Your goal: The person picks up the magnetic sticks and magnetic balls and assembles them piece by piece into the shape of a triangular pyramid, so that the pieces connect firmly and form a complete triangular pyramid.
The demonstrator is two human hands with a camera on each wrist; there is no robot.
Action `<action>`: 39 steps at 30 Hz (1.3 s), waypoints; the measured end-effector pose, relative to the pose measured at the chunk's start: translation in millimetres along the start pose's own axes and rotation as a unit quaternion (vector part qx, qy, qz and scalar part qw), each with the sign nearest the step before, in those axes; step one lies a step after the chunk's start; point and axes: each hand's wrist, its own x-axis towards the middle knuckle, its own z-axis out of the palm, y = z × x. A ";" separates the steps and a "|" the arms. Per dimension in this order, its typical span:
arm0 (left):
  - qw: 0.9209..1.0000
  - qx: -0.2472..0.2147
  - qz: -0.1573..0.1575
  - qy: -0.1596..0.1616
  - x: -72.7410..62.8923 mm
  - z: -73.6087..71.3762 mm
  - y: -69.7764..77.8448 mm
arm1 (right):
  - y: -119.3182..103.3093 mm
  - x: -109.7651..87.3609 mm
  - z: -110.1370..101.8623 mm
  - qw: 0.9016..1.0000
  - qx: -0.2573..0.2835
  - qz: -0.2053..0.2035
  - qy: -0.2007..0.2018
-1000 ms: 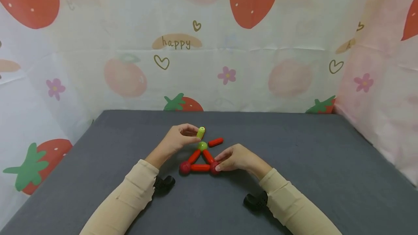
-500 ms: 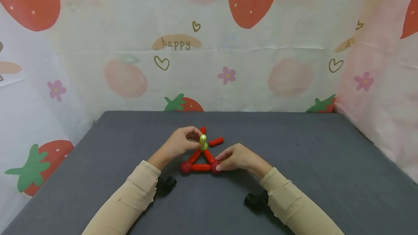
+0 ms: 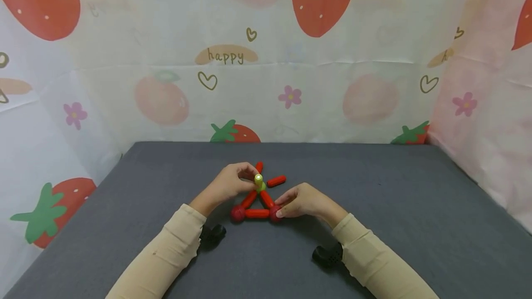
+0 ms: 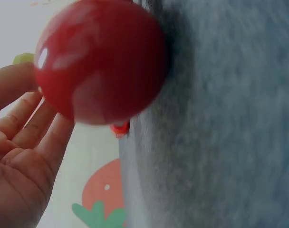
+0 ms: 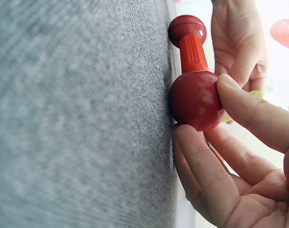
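Lime rod point(image 3: 258, 181) upright at apex of red triangle point(image 3: 257, 213)

Bright reds and lime against grey and beige.
The smooth, glossy round balls point(image 3: 238, 213) are deep crimson; the slim ribbed rods point(image 3: 256, 214) are orange-red. One round ball in lime green point(image 3: 262, 187) meets a slim lime-yellow rod point(image 3: 258, 180) with a pale end. The flat cloth-topped desk point(image 3: 399, 206) is mottled blue-grey, the fabric sleeves point(image 3: 162, 248) plain beige, the rounded wrist devices point(image 3: 326, 256) black. The white cloth backdrop point(image 3: 324, 119), pinkish at right, carries white-speckled red strawberries point(image 3: 323, 3), faded peach fruit point(image 3: 162, 100), pink-purple flowers point(image 3: 290, 97), brown-outlined hearts point(image 3: 208, 80) and tan ovals point(image 3: 226, 54).
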 end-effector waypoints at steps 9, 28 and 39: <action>0.997 0.021 -0.057 -0.049 2.1 -6.3 -4.7 | -0.5 0.2 -2.5 1.000 -0.008 -0.010 -0.023; 0.990 0.049 -0.046 -0.126 -5.8 -31.3 -9.6 | -2.6 -2.3 -10.5 0.999 -0.009 -0.008 0.044; 0.983 0.034 -0.061 -0.168 -9.9 -37.0 -9.7 | 0.8 -2.3 -9.3 0.998 -0.023 -0.032 0.057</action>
